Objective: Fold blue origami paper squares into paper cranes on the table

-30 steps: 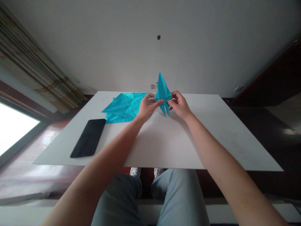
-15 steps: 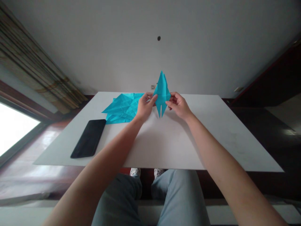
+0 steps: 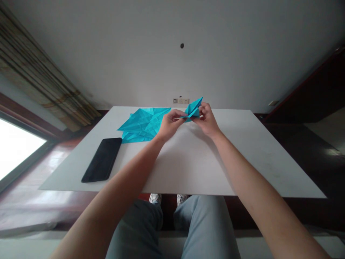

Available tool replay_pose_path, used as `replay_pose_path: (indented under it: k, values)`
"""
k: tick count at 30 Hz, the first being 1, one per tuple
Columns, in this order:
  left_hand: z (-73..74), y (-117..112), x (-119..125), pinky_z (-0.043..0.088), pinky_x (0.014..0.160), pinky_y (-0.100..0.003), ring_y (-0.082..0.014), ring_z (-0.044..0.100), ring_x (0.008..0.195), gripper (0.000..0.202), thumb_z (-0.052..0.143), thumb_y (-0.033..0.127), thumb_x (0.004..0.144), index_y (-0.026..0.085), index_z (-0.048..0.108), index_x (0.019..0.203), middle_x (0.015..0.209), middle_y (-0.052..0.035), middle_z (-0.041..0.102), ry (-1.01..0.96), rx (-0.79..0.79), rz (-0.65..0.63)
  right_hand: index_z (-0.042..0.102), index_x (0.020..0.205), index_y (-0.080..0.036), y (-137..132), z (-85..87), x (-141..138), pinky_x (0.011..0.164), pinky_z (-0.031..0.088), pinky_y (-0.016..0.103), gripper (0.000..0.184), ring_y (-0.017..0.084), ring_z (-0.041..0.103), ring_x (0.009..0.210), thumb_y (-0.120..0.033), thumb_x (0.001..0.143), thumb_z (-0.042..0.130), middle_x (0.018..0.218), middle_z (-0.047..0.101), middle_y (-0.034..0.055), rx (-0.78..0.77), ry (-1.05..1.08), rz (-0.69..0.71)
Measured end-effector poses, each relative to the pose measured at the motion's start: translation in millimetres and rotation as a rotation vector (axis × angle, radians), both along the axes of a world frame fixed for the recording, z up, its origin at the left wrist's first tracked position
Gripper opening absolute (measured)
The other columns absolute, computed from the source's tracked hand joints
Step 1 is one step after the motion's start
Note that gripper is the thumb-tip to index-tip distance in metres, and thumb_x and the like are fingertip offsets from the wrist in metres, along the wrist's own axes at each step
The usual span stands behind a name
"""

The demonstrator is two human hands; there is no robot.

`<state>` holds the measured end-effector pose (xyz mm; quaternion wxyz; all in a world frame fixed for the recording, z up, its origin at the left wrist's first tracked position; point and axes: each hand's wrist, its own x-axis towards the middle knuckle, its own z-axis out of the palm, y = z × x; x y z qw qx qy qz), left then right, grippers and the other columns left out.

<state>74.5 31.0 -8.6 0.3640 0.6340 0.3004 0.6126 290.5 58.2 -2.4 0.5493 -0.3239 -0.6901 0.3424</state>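
Note:
A folded blue origami paper (image 3: pixel 193 109) is held above the far part of the white table, tilted with one point aimed up and to the right. My left hand (image 3: pixel 172 123) pinches its left end between thumb and fingers. On its right side, my right hand (image 3: pixel 206 118) grips it, with the fingers partly behind the paper. The lower part of the folded piece is hidden by my hands. Creased blue paper sheets (image 3: pixel 144 124) lie flat on the table, just left of my left hand and partly behind it.
A black smartphone (image 3: pixel 102 160) lies on the left of the white table (image 3: pixel 258 158), near the blue sheets. Beyond the table's far edge is a grey wall with sockets (image 3: pixel 180 101). My knees (image 3: pixel 207 223) are below the near edge.
The origami paper has turned from upright, with its two lower points showing, to tilted right and nearly edge-on. Both hands have shifted their hold on it.

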Motion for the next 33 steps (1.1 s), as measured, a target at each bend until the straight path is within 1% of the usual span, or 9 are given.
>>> replay_pose_path:
  k: [4, 6, 9, 12, 14, 19, 24, 29, 33]
  values:
    - [5.6, -11, -1, 0.062, 0.114, -0.049, -0.0316, 0.071, 0.141, 0.029, 0.096, 0.044, 0.089, 0.022, 0.08, 0.098, 0.156, -0.0143, 0.068, 0.156, 0.064, 0.117, 0.075, 0.118, -0.032, -4, 4.3, 2, 0.085, 0.058, 0.042, 0.054, 0.029, 0.074, 0.105, -0.069, 0.084, 0.095, 0.109, 0.08, 0.0029, -0.01, -0.088, 0.014]
    - [9.0, -15, -1, 0.055, 0.124, -0.055, -0.0335, 0.067, 0.149, 0.026, 0.095, 0.041, 0.091, 0.022, 0.078, 0.098, 0.162, -0.014, 0.067, 0.192, 0.093, 0.128, 0.078, 0.109, -0.03, -6, 5.8, 1, 0.086, 0.058, 0.044, 0.051, 0.029, 0.075, 0.102, -0.072, 0.084, 0.094, 0.107, 0.082, 0.0035, -0.017, -0.108, 0.016]
    - [10.4, -14, 1, 0.056, 0.122, -0.051, -0.029, 0.075, 0.135, 0.026, 0.092, 0.04, 0.094, 0.022, 0.074, 0.098, 0.141, -0.0127, 0.08, 0.154, 0.077, 0.072, 0.081, 0.109, -0.029, -6, 6.9, 0, 0.08, 0.057, 0.042, 0.056, 0.026, 0.073, 0.093, -0.076, 0.081, 0.094, 0.103, 0.081, 0.0035, -0.012, -0.115, -0.015]
    - [7.6, -10, 4, 0.062, 0.1, -0.036, -0.0199, 0.079, 0.102, 0.033, 0.096, 0.04, 0.09, 0.022, 0.071, 0.101, 0.107, -0.0067, 0.083, 0.073, -0.013, 0.079, 0.082, 0.099, -0.028, -6, 8.3, 2, 0.072, 0.054, 0.037, 0.056, 0.024, 0.069, 0.091, -0.079, 0.079, 0.094, 0.107, 0.078, 0.0046, 0.039, -0.141, -0.09]
    - [5.9, -8, 5, 0.061, 0.087, -0.03, -0.0164, 0.077, 0.091, 0.041, 0.101, 0.038, 0.085, 0.023, 0.069, 0.106, 0.097, -0.003, 0.079, 0.013, -0.044, 0.088, 0.081, 0.095, -0.028, -6, 9.5, 2, 0.071, 0.054, 0.036, 0.057, 0.023, 0.069, 0.09, -0.08, 0.077, 0.095, 0.106, 0.078, 0.0046, 0.034, -0.131, -0.104]
    - [8.7, -7, 5, 0.062, 0.08, -0.028, -0.0152, 0.077, 0.087, 0.049, 0.102, 0.048, 0.085, 0.023, 0.067, 0.111, 0.098, -0.0019, 0.078, -0.076, -0.076, 0.033, 0.078, 0.107, -0.03, -11, 11.4, -1, 0.079, 0.061, 0.039, 0.062, 0.024, 0.074, 0.094, -0.075, 0.071, 0.102, 0.101, 0.082, 0.0019, -0.079, -0.02, 0.042]
    - [12.8, -9, 3, 0.068, 0.089, -0.034, -0.0204, 0.082, 0.097, 0.055, 0.102, 0.058, 0.082, 0.022, 0.071, 0.11, 0.109, -0.0059, 0.083, -0.106, -0.166, -0.064, 0.071, 0.103, -0.031, -13, 14.6, -5, 0.08, 0.063, 0.037, 0.066, 0.022, 0.074, 0.091, -0.075, 0.067, 0.104, 0.099, 0.08, -0.0002, -0.118, 0.076, 0.113]
    - [10.0, -9, 3, 0.068, 0.086, -0.034, -0.0184, 0.08, 0.09, 0.048, 0.1, 0.052, 0.083, 0.022, 0.068, 0.1, 0.101, -0.0042, 0.082, -0.155, -0.23, -0.142, 0.069, 0.106, -0.031, -16, 19.7, -3, 0.076, 0.063, 0.036, 0.067, 0.02, 0.071, 0.085, -0.078, 0.07, 0.101, 0.092, 0.075, -0.002, -0.225, 0.081, 0.159]
    - [8.8, -9, 4, 0.067, 0.082, -0.032, -0.0154, 0.078, 0.082, 0.044, 0.096, 0.05, 0.087, 0.023, 0.064, 0.1, 0.095, -0.0004, 0.079, -0.184, -0.298, -0.136, 0.064, 0.114, -0.031, -17, 18.1, -2, 0.072, 0.064, 0.033, 0.071, 0.02, 0.073, 0.091, -0.075, 0.072, 0.101, 0.109, 0.076, 0.0003, -0.29, 0.044, 0.193]
